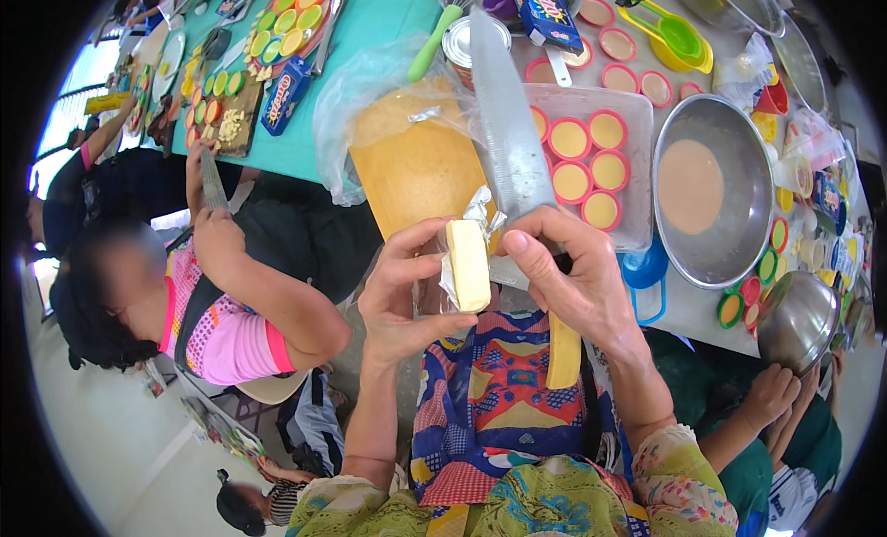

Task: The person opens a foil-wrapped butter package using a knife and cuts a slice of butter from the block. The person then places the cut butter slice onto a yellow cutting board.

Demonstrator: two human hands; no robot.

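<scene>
Between the fingers and thumb of my left hand (398, 291) stands a pale yellow block of cheese (469, 267), partly stripped of its foil wrapper (478, 208). My right hand (585, 284) grips a large knife (509, 128). Its broad blade points away from me, and a yellow handle (565, 353) extends below the palm. The right thumb and forefinger are close to the loose foil; whether they touch it I cannot tell. Beyond the cheese lies a wooden cutting board (416, 170), with a clear plastic bag (339, 142) over its far side and a foil scrap (424, 114) on top.
Right of the blade is a plastic container (641, 163) with batter-filled red molds (569, 139). Beside it sits a steel bowl (762, 191) of tan batter. A can (477, 42) and a green-handled whisk (435, 45) are behind. A co-worker (242, 294) holds a knife at left.
</scene>
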